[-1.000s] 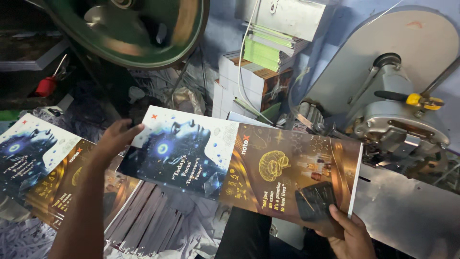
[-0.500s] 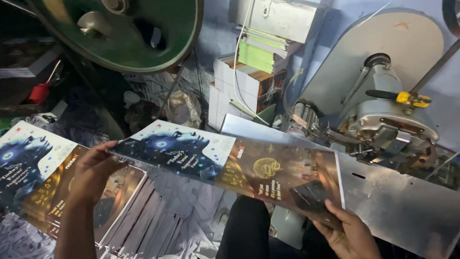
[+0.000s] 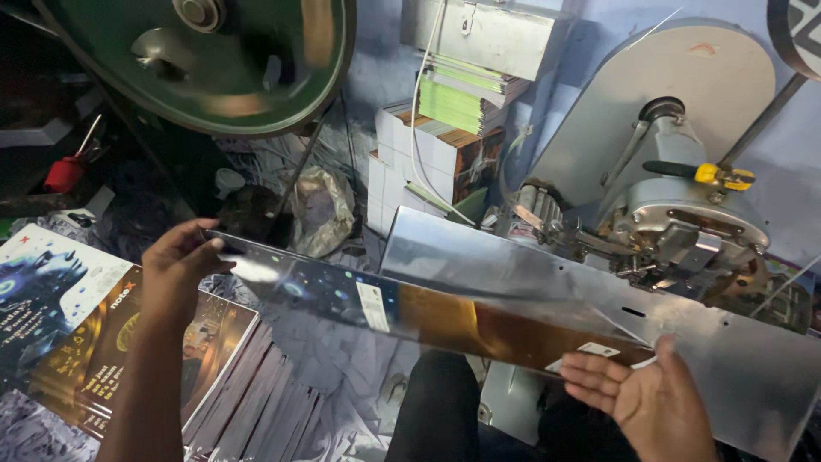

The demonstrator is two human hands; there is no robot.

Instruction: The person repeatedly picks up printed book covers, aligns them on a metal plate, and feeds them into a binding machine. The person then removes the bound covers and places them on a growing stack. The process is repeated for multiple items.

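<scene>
Between the left hand (image 3: 175, 269), which pinches one end, and the open right hand (image 3: 641, 398) under the other, a shiny printed sheet (image 3: 410, 308) stretches almost flat.

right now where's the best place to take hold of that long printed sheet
By its two short ends, from either side: the printed sheet is long, thin and glossy and would sag if held mid-span. The left hand pinches one end, the right hand supports the other from beneath.

One head-worn camera looks steeply down, close over the metal table (image 3: 735, 376) and lap.
</scene>
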